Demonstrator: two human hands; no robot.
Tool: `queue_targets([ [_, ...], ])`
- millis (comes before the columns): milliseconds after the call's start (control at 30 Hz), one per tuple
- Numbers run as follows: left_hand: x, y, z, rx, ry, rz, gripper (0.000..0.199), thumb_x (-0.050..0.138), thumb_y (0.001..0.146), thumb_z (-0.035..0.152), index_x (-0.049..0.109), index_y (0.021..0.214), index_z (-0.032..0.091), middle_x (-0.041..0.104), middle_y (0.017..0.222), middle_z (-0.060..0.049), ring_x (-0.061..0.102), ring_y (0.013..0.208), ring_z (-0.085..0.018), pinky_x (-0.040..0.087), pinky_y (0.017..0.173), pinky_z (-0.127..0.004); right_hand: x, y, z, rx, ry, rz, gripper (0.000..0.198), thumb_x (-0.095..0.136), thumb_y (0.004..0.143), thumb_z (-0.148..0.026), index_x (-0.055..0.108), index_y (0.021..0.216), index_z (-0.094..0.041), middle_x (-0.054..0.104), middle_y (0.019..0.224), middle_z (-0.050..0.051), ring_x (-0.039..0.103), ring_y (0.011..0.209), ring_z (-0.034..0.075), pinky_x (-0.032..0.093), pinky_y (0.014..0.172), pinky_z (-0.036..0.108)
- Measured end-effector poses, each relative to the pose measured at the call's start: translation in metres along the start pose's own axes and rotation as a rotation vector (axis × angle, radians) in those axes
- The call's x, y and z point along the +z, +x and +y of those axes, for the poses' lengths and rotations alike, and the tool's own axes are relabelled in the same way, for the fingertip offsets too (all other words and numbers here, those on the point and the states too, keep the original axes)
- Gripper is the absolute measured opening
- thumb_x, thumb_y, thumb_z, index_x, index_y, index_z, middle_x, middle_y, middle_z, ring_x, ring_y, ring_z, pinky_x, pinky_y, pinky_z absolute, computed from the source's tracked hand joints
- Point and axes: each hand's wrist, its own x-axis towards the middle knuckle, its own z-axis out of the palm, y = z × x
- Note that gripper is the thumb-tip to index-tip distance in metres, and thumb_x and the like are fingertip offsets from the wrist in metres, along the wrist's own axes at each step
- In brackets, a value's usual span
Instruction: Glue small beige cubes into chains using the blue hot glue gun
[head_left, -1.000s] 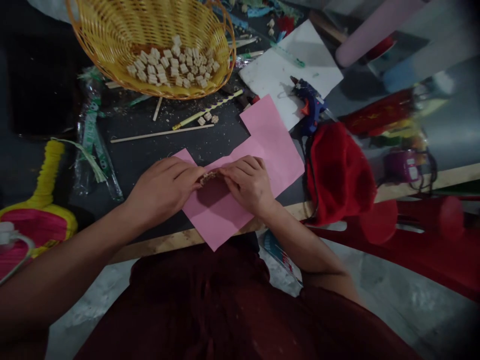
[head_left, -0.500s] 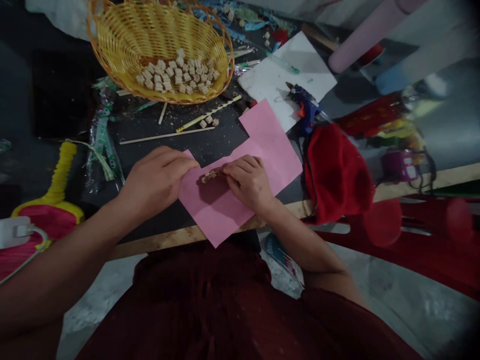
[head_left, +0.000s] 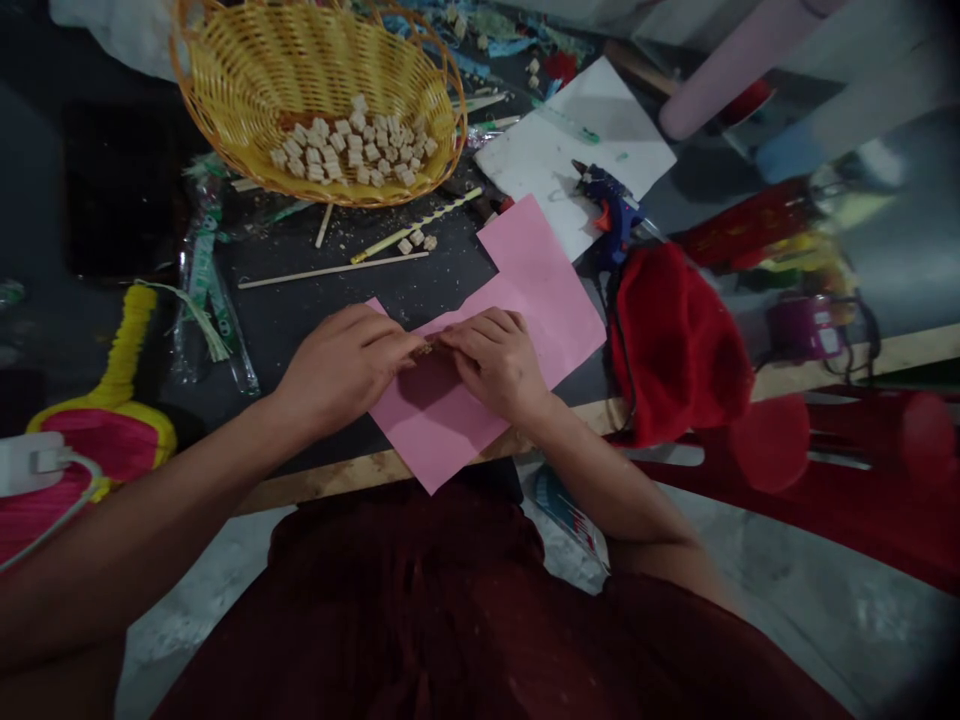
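My left hand (head_left: 346, 362) and my right hand (head_left: 499, 360) meet over a pink sheet of paper (head_left: 435, 440). Between their fingertips is a short, knobbly beige strip (head_left: 425, 349), mostly hidden by the fingers. Both hands are closed, pinching it from opposite ends. A shadow falls on the paper below. Just beyond the hands lie a thin wooden stick (head_left: 330, 270), a yellow twisted stick (head_left: 416, 228) and a few small beige cubes (head_left: 417, 241).
A yellow wicker basket (head_left: 300, 70) at the back holds many beige cubes. To the right are a white board (head_left: 630, 125), a blue glue gun (head_left: 611, 210) and a red cloth (head_left: 679, 350). A yellow-and-pink object (head_left: 112, 390) and plastic wrappers (head_left: 206, 270) lie left.
My left hand has moved right, off the paper's left corner, and now pinches the free end of the beige strip. My right hand stays nearly in place.
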Motion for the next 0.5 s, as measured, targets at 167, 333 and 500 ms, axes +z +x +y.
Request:
queue_targets([
  [167,-0.0002,0.0023,0.0016,-0.032,-0.001,-0.038,0.024,0.052,0.094,0.027,0.071,0.107,0.021,0.071,0.096,-0.007,0.062,0.093,-0.022,0.050,0.086,-0.037,0.0011,-0.0002,-0.0002,0.000,-0.004,0.013,0.024,0.047,0.096,-0.023,0.070,0.103,-0.023,0.072,0.101,0.003,0.057,0.096,0.021,0.037,0.087,0.040],
  [333,0.0002,0.0003,0.0021,-0.053,0.029,-0.030,0.025,0.053,0.094,0.031,0.071,0.106,0.021,0.072,0.096,-0.007,0.063,0.094,-0.024,0.050,0.086,-0.040,0.0007,0.0002,-0.0009,0.008,-0.009,-0.002,0.024,0.047,0.097,-0.025,0.070,0.104,-0.023,0.072,0.102,0.004,0.056,0.097,0.021,0.036,0.087,0.039],
  [500,0.0005,0.0003,0.0024,-0.029,0.001,-0.010,0.026,0.050,0.095,0.031,0.073,0.103,0.022,0.072,0.095,-0.007,0.063,0.091,-0.022,0.050,0.084,-0.039,0.0010,0.0003,-0.0013,0.009,-0.008,-0.007,0.025,0.046,0.098,-0.028,0.070,0.105,-0.024,0.072,0.101,0.004,0.056,0.097,0.021,0.035,0.088,0.039],
])
